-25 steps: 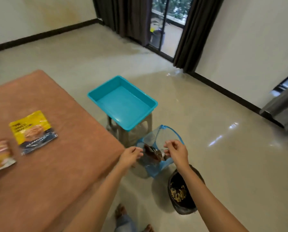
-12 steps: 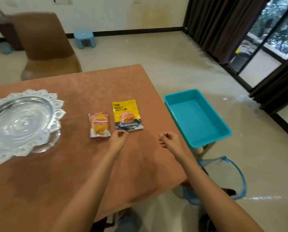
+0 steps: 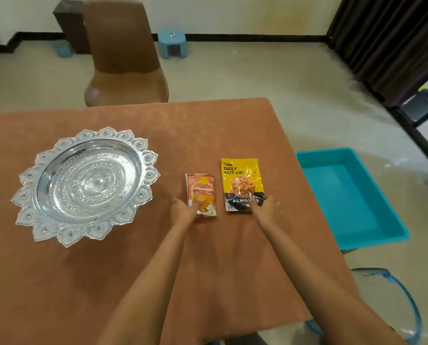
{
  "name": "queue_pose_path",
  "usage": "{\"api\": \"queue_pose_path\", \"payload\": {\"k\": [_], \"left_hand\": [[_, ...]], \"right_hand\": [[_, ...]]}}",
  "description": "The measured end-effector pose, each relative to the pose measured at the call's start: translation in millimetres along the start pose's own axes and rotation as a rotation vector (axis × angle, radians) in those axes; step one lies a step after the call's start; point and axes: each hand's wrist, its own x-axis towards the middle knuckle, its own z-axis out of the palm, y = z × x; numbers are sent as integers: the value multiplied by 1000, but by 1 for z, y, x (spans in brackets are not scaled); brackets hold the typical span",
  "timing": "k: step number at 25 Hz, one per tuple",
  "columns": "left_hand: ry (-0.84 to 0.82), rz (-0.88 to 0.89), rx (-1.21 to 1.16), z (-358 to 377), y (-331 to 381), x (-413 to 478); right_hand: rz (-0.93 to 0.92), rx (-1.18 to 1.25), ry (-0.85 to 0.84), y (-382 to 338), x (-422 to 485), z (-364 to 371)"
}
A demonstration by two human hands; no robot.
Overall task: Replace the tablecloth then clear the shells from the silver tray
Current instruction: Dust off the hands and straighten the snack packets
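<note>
— Tablecloth (image 3: 108, 282) first: how does it lie?
— Orange-brown, flat over the tabletop, out to the far and right edges. Silver tray (image 3: 26, 195) stands on its left half, scalloped rim well in from every edge, bowl showing bare embossed metal.
— Hands?
— Left hand (image 3: 183, 210): fingers stretched out onto the near end of an orange snack packet (image 3: 200, 190). Right hand (image 3: 265, 209): fingers spread on the near end of a yellow almond packet (image 3: 241, 178). Neither wraps round its packet; both are blurred. Packets lie side by side, just apart, right of the tray with open cloth between.
— Room around?
— Broad bare cloth toward the person. Teal plastic tub (image 3: 344, 202) sits just off the right edge, lower. Brown chair (image 3: 123, 58) stands beyond the far edge, blue stool (image 3: 172, 42) by the wall, open floor between.
</note>
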Motion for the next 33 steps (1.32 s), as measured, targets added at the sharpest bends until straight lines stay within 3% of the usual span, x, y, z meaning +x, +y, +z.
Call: {"api": "queue_pose_path", "payload": {"k": [3, 7, 12, 15, 18, 21, 24, 28, 33], "left_hand": [[-9, -29, -16, 8, -5, 19], [-81, 17, -39, 11, -6, 34], [-58, 203, -27, -5, 28, 20], [-10, 342, -126, -35, 59, 3], [67, 403, -270, -88, 76, -9], [265, 423, -413, -158, 65, -9], [390, 346, -373, -229, 19, 3], [346, 188, -211, -281, -34, 20], [416, 188, -161, -287, -55, 27]], "right_hand": [[65, -171, 23, -5, 15, 9], [61, -179, -14, -8, 30, 17], [104, 388, -155, -16, 47, 8], [85, 683, -115, -37, 46, 7], [-74, 788, -48, -73, 37, 10], [-194, 903, -42, -132, -2, -4], [-284, 1050, -232, -185, -40, -5], [-341, 818, -594, -236, -94, 28], [-395, 516, -635, -263, -123, 78]]}}
